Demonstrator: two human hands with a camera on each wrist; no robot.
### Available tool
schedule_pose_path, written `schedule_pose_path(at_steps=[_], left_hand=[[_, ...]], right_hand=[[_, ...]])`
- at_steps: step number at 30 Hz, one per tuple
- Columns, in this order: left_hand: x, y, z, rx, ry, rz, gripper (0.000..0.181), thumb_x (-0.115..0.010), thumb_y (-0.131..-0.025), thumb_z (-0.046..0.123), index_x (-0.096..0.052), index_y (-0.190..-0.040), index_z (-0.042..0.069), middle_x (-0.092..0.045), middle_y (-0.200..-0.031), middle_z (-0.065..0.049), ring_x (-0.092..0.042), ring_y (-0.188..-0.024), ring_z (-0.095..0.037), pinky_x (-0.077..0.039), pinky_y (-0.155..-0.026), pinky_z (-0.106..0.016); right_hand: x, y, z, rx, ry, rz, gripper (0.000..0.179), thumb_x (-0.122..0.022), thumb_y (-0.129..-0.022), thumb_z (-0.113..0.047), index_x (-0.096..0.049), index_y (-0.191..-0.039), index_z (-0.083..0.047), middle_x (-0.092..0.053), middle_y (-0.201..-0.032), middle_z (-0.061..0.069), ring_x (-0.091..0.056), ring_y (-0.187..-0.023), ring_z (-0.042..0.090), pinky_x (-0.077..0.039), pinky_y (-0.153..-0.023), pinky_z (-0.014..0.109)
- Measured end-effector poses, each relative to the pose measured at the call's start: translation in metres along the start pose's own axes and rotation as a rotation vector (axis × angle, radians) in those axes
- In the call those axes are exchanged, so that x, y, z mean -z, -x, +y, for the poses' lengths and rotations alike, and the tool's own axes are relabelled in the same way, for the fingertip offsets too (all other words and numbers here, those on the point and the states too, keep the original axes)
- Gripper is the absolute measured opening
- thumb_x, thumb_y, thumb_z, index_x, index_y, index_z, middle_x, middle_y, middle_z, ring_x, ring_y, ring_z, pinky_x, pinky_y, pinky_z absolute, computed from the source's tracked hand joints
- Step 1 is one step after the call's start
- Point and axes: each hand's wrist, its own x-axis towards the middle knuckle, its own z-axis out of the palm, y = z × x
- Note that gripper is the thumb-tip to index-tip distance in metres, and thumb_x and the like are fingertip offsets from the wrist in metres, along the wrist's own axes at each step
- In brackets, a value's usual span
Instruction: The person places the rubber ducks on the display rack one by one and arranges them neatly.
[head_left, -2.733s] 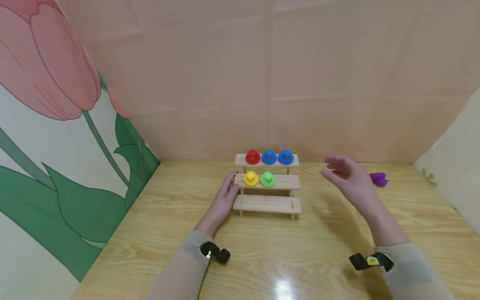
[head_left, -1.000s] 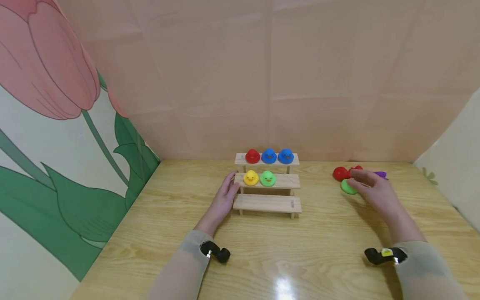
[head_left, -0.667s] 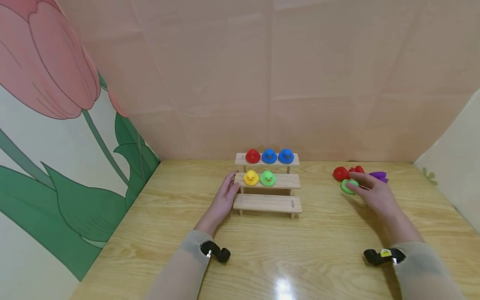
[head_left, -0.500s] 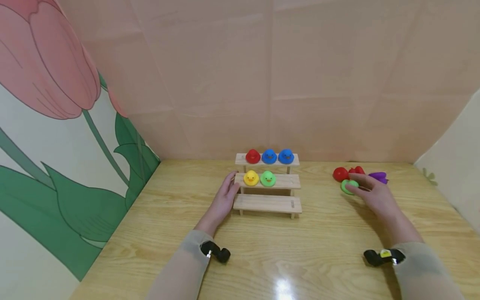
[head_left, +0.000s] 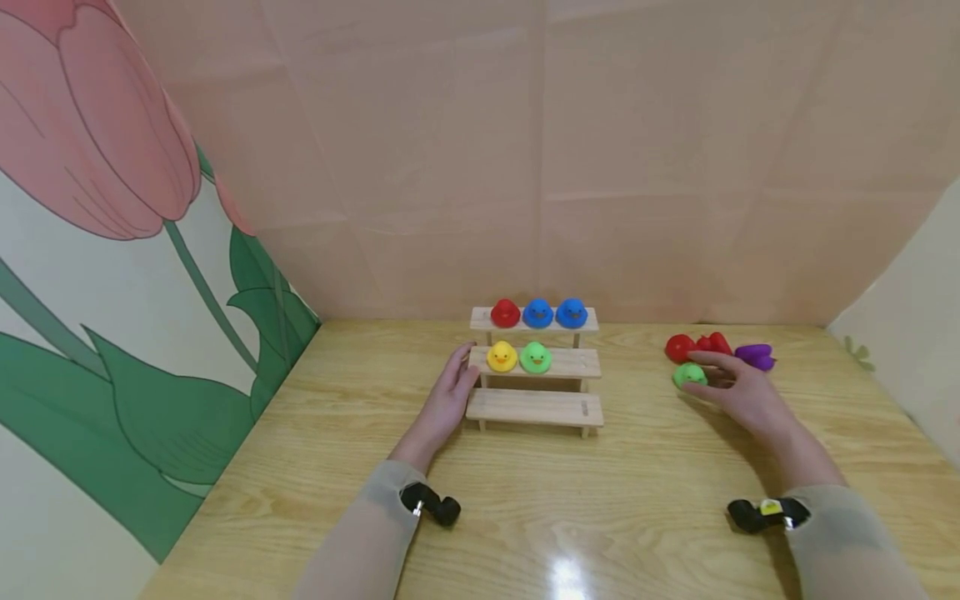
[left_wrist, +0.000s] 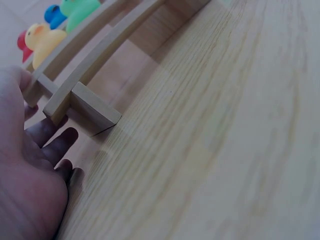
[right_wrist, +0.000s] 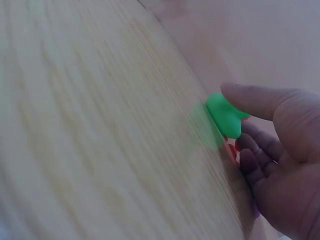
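Five toy ducks sit on a three-tier wooden stand [head_left: 534, 406]: a red duck [head_left: 506, 313] and two blue ducks [head_left: 572, 313] on top, a yellow duck [head_left: 502, 357] and a green duck [head_left: 536, 357] in the middle. My left hand [head_left: 447, 392] grips the stand's left end, thumb and fingers about the plank ends in the left wrist view. At the right, my right hand [head_left: 750, 400] pinches another green duck [head_left: 689, 376] between thumb and fingers, low over the table. The right wrist view shows that duck [right_wrist: 225, 116] under the thumb, the other fingers partly behind it.
Behind the right hand lie a round red toy [head_left: 680, 348], another red toy [head_left: 716, 342] and purple toys [head_left: 756, 357]. The wooden table [head_left: 637, 500] ends at a pinkish cloth backdrop [head_left: 420, 208]. The lowest tier bears no ducks.
My right hand came down to the right onto the second green duck, which has since turned its face forward and shifted slightly left. My left hand stays at the stand.
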Motion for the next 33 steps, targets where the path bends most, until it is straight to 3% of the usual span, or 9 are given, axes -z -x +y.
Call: schedule_pose_path(at_steps=[5, 13, 20, 28, 33], left_hand=[[-0.0001, -0.0002, -0.0006, -0.005, -0.002, 0.001, 0.054, -0.044, -0.121, 0.035, -0.032, -0.174, 0.027, -0.042, -0.173, -0.015, -0.040, -0.159, -0.033, -0.032, -0.131, -0.052], [0.0004, -0.0006, -0.0007, -0.013, -0.002, -0.006, 0.054, -0.043, -0.122, 0.036, -0.032, -0.174, 0.027, -0.044, -0.172, -0.015, -0.042, -0.158, -0.032, -0.033, -0.130, -0.051], [0.0009, -0.0001, -0.0010, -0.007, 0.003, -0.009, 0.053, -0.042, -0.122, 0.034, -0.032, -0.174, 0.029, -0.044, -0.172, -0.015, -0.042, -0.158, -0.032, -0.032, -0.130, -0.053], [0.0011, -0.0006, -0.0020, -0.008, -0.004, -0.010, 0.053, -0.042, -0.122, 0.033, -0.032, -0.174, 0.030, -0.042, -0.173, -0.015, -0.040, -0.159, -0.033, -0.031, -0.131, -0.053], [0.0009, -0.0002, -0.0019, -0.014, 0.001, -0.009, 0.053, -0.043, -0.122, 0.032, -0.032, -0.174, 0.029, -0.042, -0.173, -0.016, -0.040, -0.159, -0.033, -0.031, -0.131, -0.053]], right_hand=[[-0.0011, -0.0005, -0.0007, 0.023, 0.032, -0.006, 0.080, -0.076, -0.106, -0.046, -0.045, -0.166, -0.004, -0.058, -0.145, 0.035, -0.054, -0.132, 0.054, -0.046, -0.102, 0.066], [-0.0016, -0.0009, -0.0001, 0.015, 0.037, -0.008, 0.081, -0.076, -0.105, -0.049, -0.046, -0.166, -0.005, -0.057, -0.147, 0.032, -0.054, -0.133, 0.051, -0.048, -0.098, 0.050], [-0.0023, -0.0018, 0.0008, -0.003, 0.047, -0.002, 0.081, -0.076, -0.104, -0.052, -0.048, -0.164, -0.005, -0.056, -0.148, 0.032, -0.054, -0.133, 0.051, -0.047, -0.099, 0.050], [-0.0040, -0.0021, 0.0001, 0.014, 0.020, 0.013, 0.078, -0.079, -0.102, -0.050, -0.052, -0.161, -0.006, -0.058, -0.149, 0.029, -0.057, -0.132, 0.047, -0.048, -0.091, 0.028], [-0.0054, -0.0024, -0.0055, 0.014, 0.006, 0.019, 0.076, -0.081, -0.101, -0.050, -0.055, -0.159, -0.007, -0.059, -0.151, 0.027, -0.057, -0.134, 0.047, -0.046, -0.092, 0.025]])
